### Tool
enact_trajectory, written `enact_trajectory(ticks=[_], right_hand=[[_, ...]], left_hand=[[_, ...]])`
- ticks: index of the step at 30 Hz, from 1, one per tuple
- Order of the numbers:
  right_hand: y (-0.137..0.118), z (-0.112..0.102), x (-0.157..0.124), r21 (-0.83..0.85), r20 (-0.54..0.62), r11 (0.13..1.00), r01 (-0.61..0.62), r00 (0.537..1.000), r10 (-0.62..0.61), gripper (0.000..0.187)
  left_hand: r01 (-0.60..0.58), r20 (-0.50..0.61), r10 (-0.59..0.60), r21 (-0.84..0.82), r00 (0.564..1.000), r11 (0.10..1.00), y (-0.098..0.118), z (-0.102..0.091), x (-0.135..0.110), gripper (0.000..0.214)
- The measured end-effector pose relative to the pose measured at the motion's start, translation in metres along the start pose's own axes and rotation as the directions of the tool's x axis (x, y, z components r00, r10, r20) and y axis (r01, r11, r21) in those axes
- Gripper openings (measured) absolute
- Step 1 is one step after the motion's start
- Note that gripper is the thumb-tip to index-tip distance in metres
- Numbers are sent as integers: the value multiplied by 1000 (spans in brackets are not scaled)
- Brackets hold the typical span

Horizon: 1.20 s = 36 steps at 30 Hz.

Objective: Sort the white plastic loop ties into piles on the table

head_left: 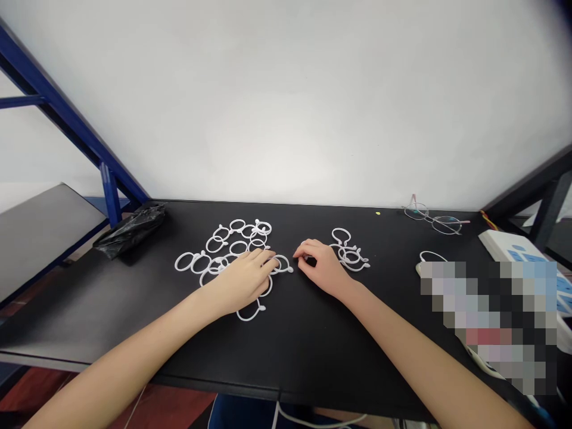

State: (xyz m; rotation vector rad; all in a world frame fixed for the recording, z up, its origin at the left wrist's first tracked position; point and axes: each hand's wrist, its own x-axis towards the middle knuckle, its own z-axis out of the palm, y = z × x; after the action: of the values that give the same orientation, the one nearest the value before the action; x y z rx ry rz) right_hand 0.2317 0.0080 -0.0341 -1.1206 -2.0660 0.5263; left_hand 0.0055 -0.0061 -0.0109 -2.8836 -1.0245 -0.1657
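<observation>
White rings [238, 221]: approx. 16 at L (some hidden) & 4-5 at R, on 1 table [268, 357]. They overlap, so knobs [290, 270] could snag neighbours if 1's tugged. L hand [243, 274]: fingers slightly spread over L rings, can't tell if gripping. R hand [324, 267]: thumb & fingertips curled together, near R rings; contents unclear. Also 1 bag [131, 231], 1 pr. specs [445, 224].

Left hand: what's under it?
Parts of white rings show around the left hand on the black table. What lies directly beneath is covered; I can't tell how many rings are there.
</observation>
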Motion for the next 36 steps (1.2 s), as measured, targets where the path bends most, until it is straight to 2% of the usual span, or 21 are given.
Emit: enact_trajectory(ticks=[36], right_hand=[[-1, -1, 0, 4, -1, 1000, 5, 1000, -5, 23]], left_hand=[[-2, -4, 2, -2, 1000, 1000, 1, -1, 0, 30]])
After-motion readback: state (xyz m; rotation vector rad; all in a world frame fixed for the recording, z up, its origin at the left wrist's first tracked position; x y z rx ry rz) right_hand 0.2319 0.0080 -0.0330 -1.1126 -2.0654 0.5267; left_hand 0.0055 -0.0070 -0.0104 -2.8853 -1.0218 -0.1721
